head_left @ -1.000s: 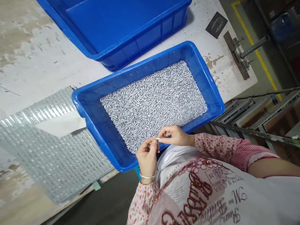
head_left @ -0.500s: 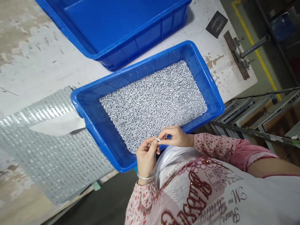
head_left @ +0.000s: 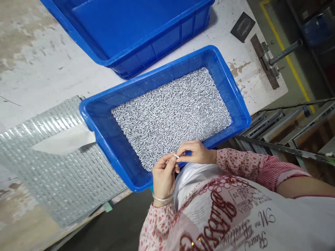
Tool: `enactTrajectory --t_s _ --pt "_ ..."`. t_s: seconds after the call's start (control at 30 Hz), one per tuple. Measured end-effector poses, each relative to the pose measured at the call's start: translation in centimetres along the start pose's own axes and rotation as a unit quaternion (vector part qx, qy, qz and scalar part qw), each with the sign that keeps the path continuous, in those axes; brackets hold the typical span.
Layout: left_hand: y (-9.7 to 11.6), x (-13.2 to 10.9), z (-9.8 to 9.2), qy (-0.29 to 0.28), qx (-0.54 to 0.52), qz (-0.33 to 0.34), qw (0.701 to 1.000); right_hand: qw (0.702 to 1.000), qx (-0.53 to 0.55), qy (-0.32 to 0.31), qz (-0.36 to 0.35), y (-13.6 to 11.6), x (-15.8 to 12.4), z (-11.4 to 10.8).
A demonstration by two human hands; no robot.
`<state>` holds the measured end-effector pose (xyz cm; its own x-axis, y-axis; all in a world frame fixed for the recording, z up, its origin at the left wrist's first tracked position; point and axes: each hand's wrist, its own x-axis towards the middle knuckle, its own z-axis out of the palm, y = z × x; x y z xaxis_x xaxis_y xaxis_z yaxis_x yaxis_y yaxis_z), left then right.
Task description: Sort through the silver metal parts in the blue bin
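Observation:
A small silvery spindle-shaped piece [head_left: 176, 156] is pinched between the fingertips of both hands. My left hand [head_left: 163, 176], with a bracelet at the wrist, has thumb and index finger closed on one end of it. From the other side my right hand [head_left: 195, 152] grips it with thumb and fingertips. Both hands are over the near rim of a blue plastic bin [head_left: 230, 82]. A thick layer of similar silvery pieces [head_left: 172, 115] covers the bin's floor. The fingers partly hide the held piece.
Behind stands a second, larger blue bin [head_left: 167, 38]. Ridged metallic sheets [head_left: 86, 184] with a white paper piece [head_left: 65, 140] lie at the left on the worn white table [head_left: 86, 73]. A dark square plate [head_left: 242, 27] and a metal bar fixture [head_left: 267, 62] sit far right, near metal racks [head_left: 285, 129].
Hardly anything differs. Both hands stay in place at the bin's near edge, and the held piece appears slightly turned between the fingertips.

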<state>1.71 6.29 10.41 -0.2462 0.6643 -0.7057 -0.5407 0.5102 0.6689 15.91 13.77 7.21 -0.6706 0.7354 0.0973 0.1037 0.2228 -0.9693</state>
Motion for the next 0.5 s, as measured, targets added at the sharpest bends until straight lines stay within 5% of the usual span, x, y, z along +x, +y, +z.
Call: enactTrajectory --t_s 0.5 --pt "0.22 0.34 -0.01 0.003 0.007 -0.001 1.000 1.000 0.007 0.000 -0.012 0.09 0.06 0.07"
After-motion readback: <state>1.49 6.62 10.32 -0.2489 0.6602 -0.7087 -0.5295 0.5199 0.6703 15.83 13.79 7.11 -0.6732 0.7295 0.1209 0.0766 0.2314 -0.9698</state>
